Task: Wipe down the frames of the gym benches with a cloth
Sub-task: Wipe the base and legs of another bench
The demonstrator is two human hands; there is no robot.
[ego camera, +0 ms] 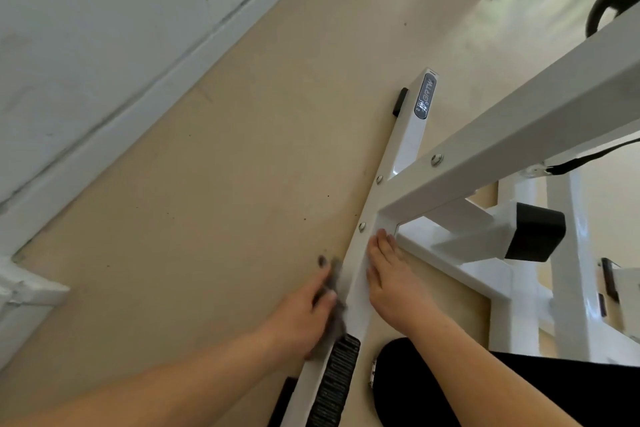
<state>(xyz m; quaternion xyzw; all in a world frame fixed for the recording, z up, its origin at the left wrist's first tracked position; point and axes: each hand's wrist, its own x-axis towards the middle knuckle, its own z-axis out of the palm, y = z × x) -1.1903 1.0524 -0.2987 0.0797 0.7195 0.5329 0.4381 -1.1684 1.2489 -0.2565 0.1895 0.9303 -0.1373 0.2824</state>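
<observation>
- Nearest, below the right hand (391,281): knee (415,385) in black trousers, just beside the floor rail (405,146) of the white bench frame.
- Below the left hand (304,308): black ribbed pad (337,381) on the rail's top face.
- Grips a grey cloth (334,284) in the left hand, thumb over it. Cloth blurred, pressed to the rail's left side, down near the beige floor (242,184).
- Lays the right hand flat on the rail's top face, fingers straight and together, holding nothing.
- Right fingertips touching the joint with the slanted beam (519,135).
- Just left of those fingertips: bolt (362,226) in the rail, with more bolts farther along.
- Right of the right hand: black end cap (535,232) on a short white tube, with more white frame tubes behind it.
- Up and away from both hands: slanted beam rising to the right, black strap (588,158) under it.
- Far along the rail: grey badge (425,97) at its end, black rubber foot (400,101) on its left edge.
- Far left of the left hand, well apart across the floor: pale wall (104,28) with skirting.
</observation>
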